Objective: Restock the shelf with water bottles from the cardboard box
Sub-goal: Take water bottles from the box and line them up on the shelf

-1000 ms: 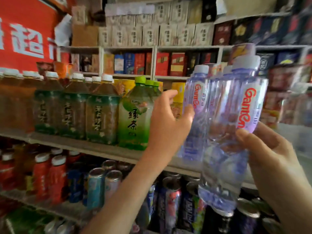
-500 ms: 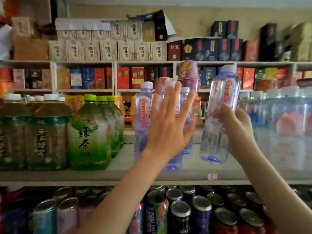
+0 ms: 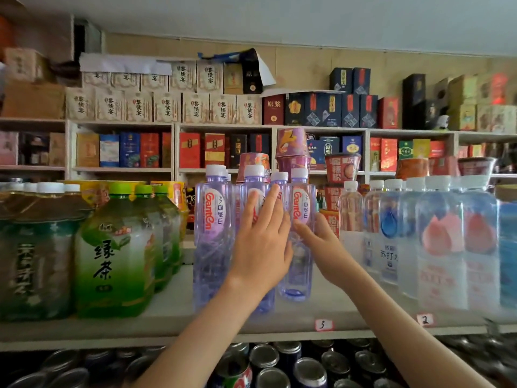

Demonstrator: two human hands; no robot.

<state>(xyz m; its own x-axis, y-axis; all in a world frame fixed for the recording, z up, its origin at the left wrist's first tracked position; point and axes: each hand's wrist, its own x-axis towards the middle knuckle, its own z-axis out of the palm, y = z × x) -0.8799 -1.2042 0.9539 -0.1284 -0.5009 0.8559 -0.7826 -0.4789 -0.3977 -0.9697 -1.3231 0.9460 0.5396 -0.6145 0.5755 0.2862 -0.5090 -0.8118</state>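
Several purple-tinted Ganten water bottles with white caps stand in a group on the white shelf (image 3: 173, 312). The leftmost bottle (image 3: 212, 219) stands free at the front. My left hand (image 3: 263, 245) lies flat, fingers straight, against the middle bottle (image 3: 253, 177), hiding most of it. My right hand (image 3: 319, 245) grips the rightmost bottle (image 3: 300, 203) round its middle, thumb across the front. That bottle's base sits on the shelf, close beside the others. No cardboard box is in view.
Large green tea bottles (image 3: 112, 247) crowd the shelf to the left. Clear and blue-labelled bottles (image 3: 447, 242) fill the right. Cup noodle tubs (image 3: 341, 169) stand behind the water. Drink cans (image 3: 263, 357) line the shelf below. Boxed goods fill the back wall shelves.
My right hand has brought its bottle left and down onto the shelf beside the others. My left hand stays flat against the standing bottles.
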